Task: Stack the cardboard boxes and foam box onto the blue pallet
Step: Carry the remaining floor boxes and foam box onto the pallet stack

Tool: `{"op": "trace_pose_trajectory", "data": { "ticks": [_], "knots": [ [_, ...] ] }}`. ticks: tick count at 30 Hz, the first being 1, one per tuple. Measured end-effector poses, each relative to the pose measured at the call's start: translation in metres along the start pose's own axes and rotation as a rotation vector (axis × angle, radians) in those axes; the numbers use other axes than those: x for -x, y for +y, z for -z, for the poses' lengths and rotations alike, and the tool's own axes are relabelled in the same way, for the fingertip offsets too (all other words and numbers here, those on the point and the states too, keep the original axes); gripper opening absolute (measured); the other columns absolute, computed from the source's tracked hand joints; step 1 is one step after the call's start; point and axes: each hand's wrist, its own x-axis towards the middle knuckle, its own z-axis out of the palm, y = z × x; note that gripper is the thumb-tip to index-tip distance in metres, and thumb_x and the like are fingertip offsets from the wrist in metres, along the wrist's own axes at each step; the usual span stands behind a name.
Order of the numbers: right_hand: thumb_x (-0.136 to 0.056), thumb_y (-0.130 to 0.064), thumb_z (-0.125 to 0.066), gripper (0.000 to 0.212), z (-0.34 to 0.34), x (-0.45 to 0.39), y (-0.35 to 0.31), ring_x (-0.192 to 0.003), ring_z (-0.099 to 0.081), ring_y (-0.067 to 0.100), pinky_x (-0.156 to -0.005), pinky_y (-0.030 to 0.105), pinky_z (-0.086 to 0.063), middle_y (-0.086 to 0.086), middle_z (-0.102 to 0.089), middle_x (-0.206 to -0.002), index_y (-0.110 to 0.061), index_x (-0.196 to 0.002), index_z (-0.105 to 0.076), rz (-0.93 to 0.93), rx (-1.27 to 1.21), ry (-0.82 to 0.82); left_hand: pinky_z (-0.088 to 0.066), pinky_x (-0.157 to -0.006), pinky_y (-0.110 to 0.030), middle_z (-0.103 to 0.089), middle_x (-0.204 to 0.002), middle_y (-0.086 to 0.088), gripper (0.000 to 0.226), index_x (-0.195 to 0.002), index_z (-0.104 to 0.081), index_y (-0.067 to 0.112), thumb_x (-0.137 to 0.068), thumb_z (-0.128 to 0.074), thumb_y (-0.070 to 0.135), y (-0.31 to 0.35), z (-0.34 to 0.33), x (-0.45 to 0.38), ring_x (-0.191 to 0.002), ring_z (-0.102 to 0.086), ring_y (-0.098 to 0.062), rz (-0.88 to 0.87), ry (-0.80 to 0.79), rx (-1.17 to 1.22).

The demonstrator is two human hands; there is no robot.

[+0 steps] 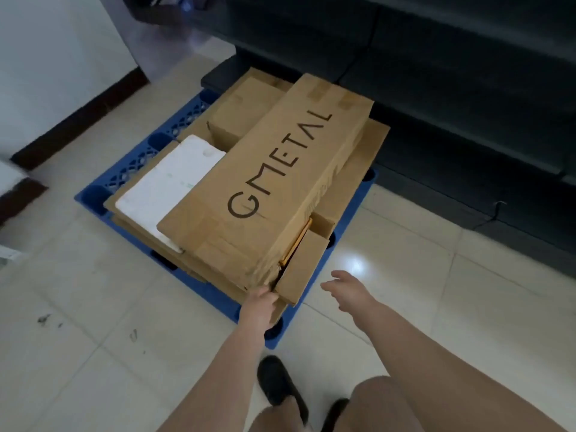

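Blue pallet [131, 169] on pale glossy floor tiles [93, 353]: hard plastic, lattice-pierced deck, rounded dark sockets along the rim. Stacked on it, several brown boxes of matte corrugated card, edges scuffed and softened. Lowest layer: wide flat cardboard boxes [371, 151] spread across most of the deck. Above, toward the far left, a smaller squarish carton [240, 110]. Beside it and nearer, the white foam box [165, 188]: slab-shaped, chalky and lightly pitted, corners rounded, its right part tucked under the top box. Topmost, a long rectangular box printed "GMETAL" [268, 169], lying diagonally across the pile, tape patches at the far end, near corner crumpled and creased. At the near right, a small open-flapped carton [304, 269] jutting past the pallet edge, a thin orange strip showing in the gap next to it.

Left hand [258, 307] at the crushed near corner of the long box, fingers curled onto the cardboard edge there, gripping it. Right hand [349, 291] apart from the pile, just right of the small carton, fingers spread and loose, holding nothing, touching nothing.

Dark sofa [436, 73] behind the pallet; black shoes [280, 388] on the tiles below the arms.
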Motion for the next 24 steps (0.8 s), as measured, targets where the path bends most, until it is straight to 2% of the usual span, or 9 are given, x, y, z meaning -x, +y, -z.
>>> {"op": "trace_pose_trajectory", "data": {
  "ticks": [3,6,10,14,16,18,19,22,24],
  "knots": [
    [-0.088,-0.025,-0.059,0.065,0.004,-0.043,0.006,-0.129,-0.042,0.027,-0.107,0.039,-0.037,0.009,-0.039,-0.145,-0.014,-0.145,-0.029,-0.051,0.089,-0.038,-0.043,-0.086,-0.039,-0.052,-0.118,-0.013,0.039,-0.134,-0.044,0.014,-0.095,-0.043,0.009,-0.026,-0.013,-0.029,-0.106,-0.049,-0.025,0.090,0.056,0.105],
    [-0.089,-0.025,-0.060,0.067,0.009,-0.091,0.014,-0.124,-0.047,0.028,-0.101,0.036,-0.040,0.011,-0.042,-0.141,-0.013,-0.146,-0.026,-0.100,0.181,-0.104,-0.041,-0.082,-0.040,-0.052,-0.110,-0.010,0.044,-0.137,-0.042,0.016,-0.094,-0.045,0.011,-0.061,-0.029,-0.054,-0.104,-0.050,-0.023,0.192,0.100,0.244],
    [-0.090,-0.021,-0.060,0.074,0.005,-0.157,0.024,-0.120,-0.051,0.029,-0.095,0.035,-0.042,0.015,-0.044,-0.138,-0.012,-0.148,-0.017,-0.134,0.190,-0.191,-0.038,-0.097,-0.048,-0.053,-0.120,-0.011,0.047,-0.143,-0.028,0.026,-0.099,-0.039,0.019,-0.083,-0.062,-0.099,-0.129,-0.042,-0.024,0.352,0.158,0.403],
    [-0.089,-0.015,-0.059,0.079,-0.008,-0.213,0.038,-0.124,-0.049,0.034,-0.103,0.043,-0.040,0.020,-0.047,-0.136,-0.014,-0.149,-0.008,-0.121,0.171,-0.234,-0.048,-0.080,-0.048,-0.052,-0.115,-0.004,0.063,-0.147,-0.017,0.030,-0.094,-0.049,0.021,-0.095,-0.094,-0.150,-0.116,-0.053,-0.023,0.330,0.212,0.410],
    [-0.090,-0.011,-0.054,0.062,-0.013,-0.238,0.042,-0.126,-0.045,0.040,-0.106,0.050,-0.036,0.024,-0.046,-0.136,-0.017,-0.143,-0.023,-0.108,0.143,-0.236,-0.048,-0.072,-0.046,-0.050,-0.130,-0.002,0.058,-0.146,-0.019,0.028,-0.095,-0.047,0.021,-0.094,-0.106,-0.176,-0.118,-0.054,-0.023,0.320,0.201,0.484],
    [-0.090,-0.009,-0.052,0.038,-0.017,-0.262,0.044,-0.123,-0.048,0.040,-0.104,0.049,-0.041,0.025,-0.047,-0.134,-0.016,-0.124,-0.037,-0.097,0.110,-0.223,-0.046,-0.078,-0.048,-0.046,-0.139,-0.003,0.049,-0.143,-0.027,0.021,-0.097,-0.044,0.021,-0.092,-0.115,-0.199,-0.125,-0.050,-0.024,0.301,0.176,0.540],
    [-0.090,-0.009,-0.053,0.036,-0.018,-0.271,0.045,-0.120,-0.052,0.036,-0.101,0.045,-0.045,0.022,-0.049,-0.133,-0.014,-0.122,-0.037,-0.098,0.079,-0.211,-0.046,-0.081,-0.050,-0.045,-0.139,-0.004,0.046,-0.141,-0.030,0.019,-0.097,-0.044,0.021,-0.091,-0.117,-0.208,-0.126,-0.049,-0.024,0.298,0.183,0.559],
    [-0.088,-0.006,-0.059,0.051,-0.019,-0.290,0.044,-0.115,-0.055,0.031,-0.094,0.038,-0.048,0.019,-0.051,-0.130,-0.006,-0.133,-0.036,-0.114,0.048,-0.151,-0.047,-0.079,-0.046,-0.053,-0.130,-0.011,0.046,-0.138,-0.038,0.015,-0.093,-0.051,0.012,-0.098,-0.116,-0.225,-0.119,-0.055,-0.029,0.259,0.324,0.548],
    [-0.086,-0.003,-0.060,0.046,-0.020,-0.298,0.043,-0.114,-0.056,0.031,-0.094,0.037,-0.049,0.020,-0.054,-0.127,-0.003,-0.127,-0.040,-0.113,0.086,-0.116,-0.048,-0.078,-0.039,-0.056,-0.121,-0.011,0.049,-0.138,-0.038,0.013,-0.092,-0.051,0.007,-0.102,-0.116,-0.230,-0.115,-0.058,-0.030,0.222,0.369,0.562]
  ]
}}
